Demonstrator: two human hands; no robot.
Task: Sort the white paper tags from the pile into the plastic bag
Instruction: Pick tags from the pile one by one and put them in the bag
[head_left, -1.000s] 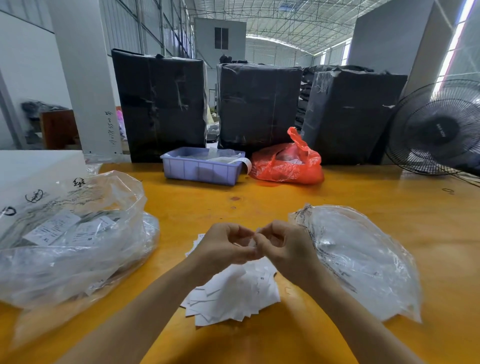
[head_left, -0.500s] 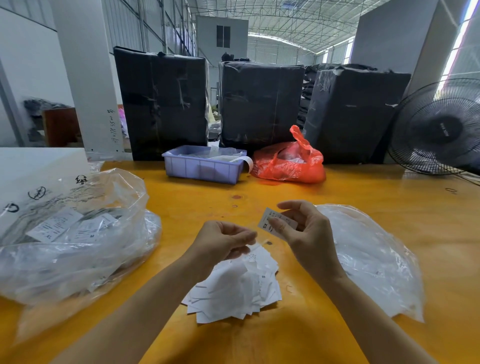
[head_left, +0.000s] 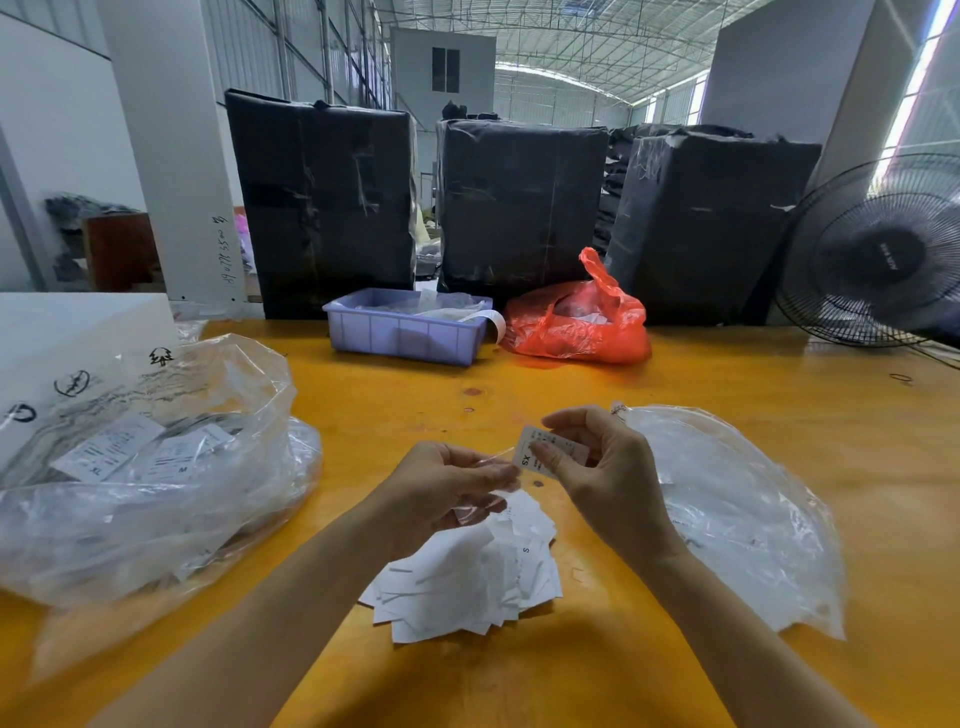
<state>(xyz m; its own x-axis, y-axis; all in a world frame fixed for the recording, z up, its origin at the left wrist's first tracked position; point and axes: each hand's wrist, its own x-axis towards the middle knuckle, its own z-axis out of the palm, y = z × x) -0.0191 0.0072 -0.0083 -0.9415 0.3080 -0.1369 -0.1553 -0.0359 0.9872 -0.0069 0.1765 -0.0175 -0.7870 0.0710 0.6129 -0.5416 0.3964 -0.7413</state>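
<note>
Two bare hands raised over yellow wooden counter (head_left: 675, 395), slightly apart. Right hand (head_left: 597, 467) pinches small white paper tag marked "XS" (head_left: 543, 452) between thumb and fingers. Left hand (head_left: 447, 488) curled around thin clear plastic wrapper (head_left: 483, 506), beside tag. Loose pile of white paper tags (head_left: 467, 577) lies on counter beneath hands. Flat clear plastic bag (head_left: 737, 509) lies just right of pile. Bulky clear plastic bag holding printed labels (head_left: 145, 467) sits left.
</note>
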